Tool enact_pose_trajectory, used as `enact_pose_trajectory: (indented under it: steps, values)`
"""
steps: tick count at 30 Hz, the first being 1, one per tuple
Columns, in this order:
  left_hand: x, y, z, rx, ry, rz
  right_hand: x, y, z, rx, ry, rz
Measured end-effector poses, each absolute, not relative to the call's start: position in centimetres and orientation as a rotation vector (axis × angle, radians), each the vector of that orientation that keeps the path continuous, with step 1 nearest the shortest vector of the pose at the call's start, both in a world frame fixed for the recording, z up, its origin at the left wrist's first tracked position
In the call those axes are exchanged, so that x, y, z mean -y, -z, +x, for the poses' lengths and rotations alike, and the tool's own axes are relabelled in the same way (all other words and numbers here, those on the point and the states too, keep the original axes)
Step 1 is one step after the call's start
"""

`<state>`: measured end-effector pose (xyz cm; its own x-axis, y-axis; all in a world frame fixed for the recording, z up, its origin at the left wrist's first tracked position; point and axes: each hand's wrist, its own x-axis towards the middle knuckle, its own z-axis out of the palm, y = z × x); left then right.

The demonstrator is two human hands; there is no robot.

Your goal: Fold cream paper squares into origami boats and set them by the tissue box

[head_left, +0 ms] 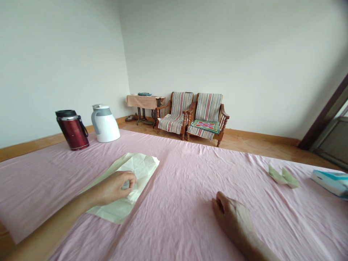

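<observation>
My left hand (122,185) is over a stack of pale yellow-green paper (114,214) on the left of the bed-like surface. Its fingers are curled and closed on a creased sheet of paper (143,163) that lies on top; the fingertips are partly hidden. My right hand (231,214) rests on the pink cloth (179,203), right of the middle, its fingers loosely closed with nothing visible in them. Further right sits a folded paper piece (283,177) with two raised points, apart from both hands.
A dark red thermos flask (73,132) and a white and grey jug (106,125) stand at the far left. A white and blue box (330,182) lies at the right edge. Beyond are two wooden armchairs (178,112) with striped covers and a cloth-covered small table (144,102).
</observation>
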<state>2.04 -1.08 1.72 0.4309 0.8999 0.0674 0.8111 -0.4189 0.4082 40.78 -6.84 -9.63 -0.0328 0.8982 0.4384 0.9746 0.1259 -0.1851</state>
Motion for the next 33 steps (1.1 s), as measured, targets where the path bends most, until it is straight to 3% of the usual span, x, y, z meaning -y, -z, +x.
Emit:
enact_pose_trajectory:
  steps: [14, 20, 25, 33]
  values:
    - [0.5, -0.4, 1.5, -1.348, -0.369, 2.421, 6.8, 9.4, 40.7, 1.975, 0.217, -1.786]
    - [0.1, -2.4, 2.7, -1.359, -0.504, 2.311, 7.0, 8.9, 40.6, 1.966, 0.208, -1.763]
    - [0.7, -4.2, 7.7, -1.155, -0.611, 2.227, 7.1, 8.8, 40.5, 1.923, 0.176, -1.733]
    - [3.4, -3.0, 19.3, -0.704, -0.606, 2.225, 7.9, 7.7, 40.1, 1.873, 0.073, -1.442]
